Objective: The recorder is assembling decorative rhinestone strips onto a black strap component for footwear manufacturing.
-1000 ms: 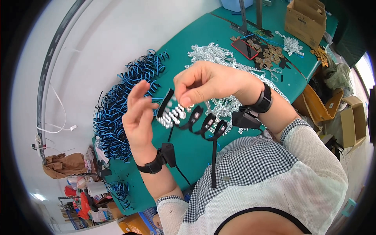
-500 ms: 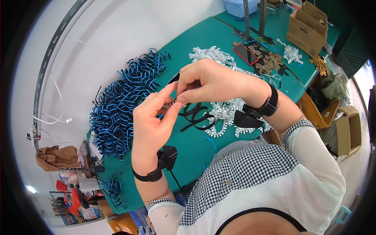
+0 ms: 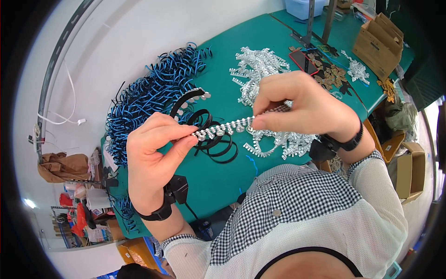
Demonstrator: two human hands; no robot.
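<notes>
A strip of silver beaded trim (image 3: 225, 130) with hanging silver beads is stretched between my two hands above the table. My left hand (image 3: 151, 160) pinches its left end between thumb and fingers. My right hand (image 3: 297, 104) grips it further right, with a striped end of the strip showing inside the curled fingers. A loose black ribbon (image 3: 224, 160) curls below and behind the trim. Beyond my left fingertips, a black band with silver discs (image 3: 188, 97) arches up; where it joins is hidden by my left hand.
A pile of black-and-blue curled strips (image 3: 144, 107) covers the left of the green table (image 3: 218, 186). Silver trim (image 3: 260, 65) lies heaped behind my right hand. Further right are a red-edged phone (image 3: 303, 61), brown-gold appliques (image 3: 333, 74) and a cardboard box (image 3: 378, 46).
My hands have moved apart from a close pinch, left hand to the left and down, right hand to the right. The beaded trim now shows stretched between them.
</notes>
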